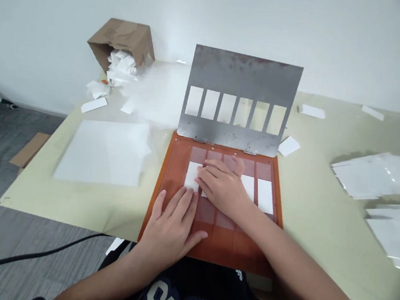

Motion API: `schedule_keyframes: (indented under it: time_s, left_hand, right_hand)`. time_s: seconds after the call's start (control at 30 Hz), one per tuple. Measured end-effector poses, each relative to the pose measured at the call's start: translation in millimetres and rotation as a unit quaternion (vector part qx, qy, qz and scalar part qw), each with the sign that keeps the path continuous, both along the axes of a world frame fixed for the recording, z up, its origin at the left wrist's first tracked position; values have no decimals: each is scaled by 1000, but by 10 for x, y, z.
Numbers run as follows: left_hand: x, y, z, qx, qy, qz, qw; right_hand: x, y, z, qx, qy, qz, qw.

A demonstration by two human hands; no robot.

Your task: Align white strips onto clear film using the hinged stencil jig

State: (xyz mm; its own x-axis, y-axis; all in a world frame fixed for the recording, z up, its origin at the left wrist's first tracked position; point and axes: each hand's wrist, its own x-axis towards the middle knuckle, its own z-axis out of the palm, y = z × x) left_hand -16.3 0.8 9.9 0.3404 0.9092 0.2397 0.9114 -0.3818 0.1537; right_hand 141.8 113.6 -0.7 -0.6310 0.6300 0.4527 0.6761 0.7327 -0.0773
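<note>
An orange tray (175,166) with several recessed slots lies at the table's near edge. Its hinged grey metal lid (242,76) with several cut-out windows stands upright behind it. White cards (265,195) lie in several slots. My right hand (222,184) lies flat, fingers stretched out, over the white cards in the left and middle slots, touching the leftmost card (192,174). My left hand (173,225) rests flat on the tray's near left part, fingers spread, nothing in it.
A tipped cardboard box (124,39) spills white cards at the back left. A large white sheet (106,152) lies left of the tray. Clear plastic sleeves (378,174) are piled at the right. Loose cards (288,146) dot the pale green table (320,218). A black cable (34,254) crosses the floor.
</note>
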Motion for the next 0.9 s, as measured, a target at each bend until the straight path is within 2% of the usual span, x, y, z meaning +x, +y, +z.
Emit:
schedule_keyframes:
  time_s: [0.37,0.67,0.9]
  left_hand:
    - [44,-23,43,-46,70,18,996]
    - [68,-7,32,-28,83,21,996]
    - [61,15,86,-42,74,18,996]
  right_hand:
    - [-4,-10,5,-18,8,-15,1000]
    - [40,52,21,-38,22,-4,999]
    - [47,47,36,-85,-43,-24,995]
